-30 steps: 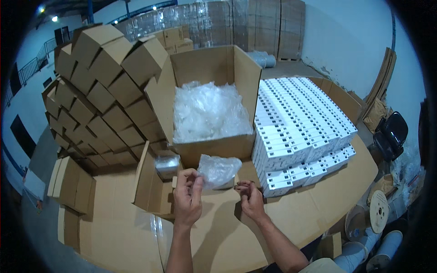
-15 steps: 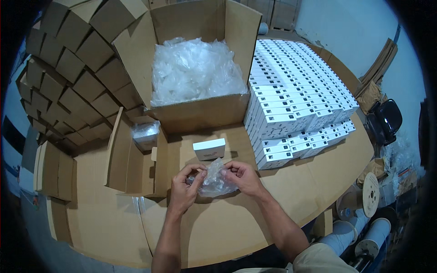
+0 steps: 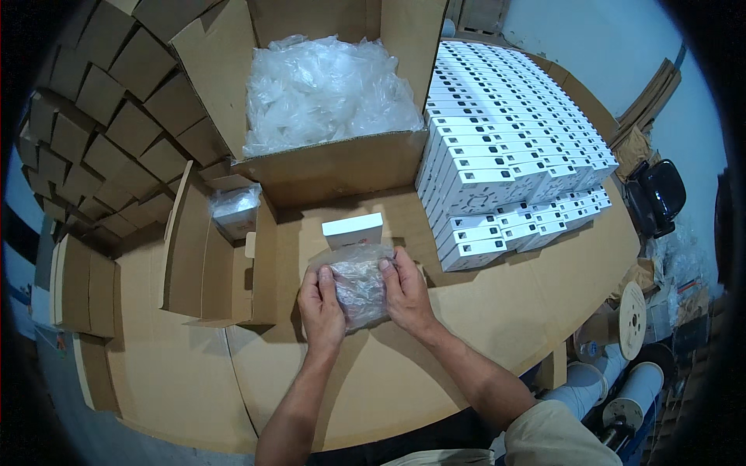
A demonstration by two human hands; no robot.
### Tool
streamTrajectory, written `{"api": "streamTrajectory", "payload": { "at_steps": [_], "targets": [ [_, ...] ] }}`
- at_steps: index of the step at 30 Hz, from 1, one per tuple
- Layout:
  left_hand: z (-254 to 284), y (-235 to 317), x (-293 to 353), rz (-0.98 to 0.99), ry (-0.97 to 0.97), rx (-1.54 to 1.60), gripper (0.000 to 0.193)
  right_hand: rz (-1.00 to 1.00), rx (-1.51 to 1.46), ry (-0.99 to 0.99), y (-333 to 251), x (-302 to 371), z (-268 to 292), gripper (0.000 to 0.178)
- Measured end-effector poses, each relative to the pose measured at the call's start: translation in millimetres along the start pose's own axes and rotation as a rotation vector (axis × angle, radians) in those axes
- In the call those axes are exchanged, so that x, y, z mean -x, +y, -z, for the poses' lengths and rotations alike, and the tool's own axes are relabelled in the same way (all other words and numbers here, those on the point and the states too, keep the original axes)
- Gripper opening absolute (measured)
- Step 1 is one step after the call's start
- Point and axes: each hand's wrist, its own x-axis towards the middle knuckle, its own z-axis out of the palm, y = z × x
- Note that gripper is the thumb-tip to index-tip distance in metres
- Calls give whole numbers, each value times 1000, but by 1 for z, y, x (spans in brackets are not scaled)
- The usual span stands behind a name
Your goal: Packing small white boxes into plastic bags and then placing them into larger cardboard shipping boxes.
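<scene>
Between my hands is a clear plastic bag (image 3: 359, 289), spread out and crinkled. My left hand (image 3: 320, 309) grips its left edge, thumb on top. My right hand (image 3: 407, 291) holds the right edge in the same way. Just beyond the bag stands a small white box (image 3: 353, 230) on the cardboard-covered table, its lower part hidden by the bag. To the left, an open brown carton (image 3: 260, 272) holds a plastic-wrapped white box (image 3: 235, 210) at its far end.
Behind stands a large open carton (image 3: 334, 172) heaped with clear plastic bags (image 3: 326, 93). Rows of stacked white boxes (image 3: 478, 186) fill the right side of the table. Brown cartons (image 3: 128, 124) are piled at the far left. Cable spools (image 3: 633, 330) sit beyond the right edge.
The bag has gone from bunched up between my fingertips to spread open and flatter. My hands now hold its two sides. The view has tilted slightly downward.
</scene>
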Motion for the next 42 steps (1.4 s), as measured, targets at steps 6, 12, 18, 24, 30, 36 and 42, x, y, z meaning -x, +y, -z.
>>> {"api": "streamTrajectory", "payload": {
  "at_steps": [6, 12, 18, 24, 30, 36, 42],
  "targets": [
    [0, 20, 4, -257, 83, -289, 29, -26, 177, 102, -2, -2, 8, 36],
    [8, 31, 3, -178, -37, -347, 28, -81, 113, 90, -6, -3, 15, 32],
    [9, 28, 5, -239, -76, -375, 29, 66, -146, 258, -5, -9, 9, 22],
    [13, 22, 1, -264, 40, -325, 27, -90, -73, 83, -13, 12, 2, 23],
    [1, 21, 19, 37, -148, 34, 27, 35, 110, 128, -12, 7, 7, 25],
    [3, 25, 19, -37, -164, 55, 22, 85, 199, 139, -22, 7, 13, 24],
    [19, 25, 10, -64, 1, -8, 19, 120, 203, 90, -27, 9, 16, 21]
  ]
}}
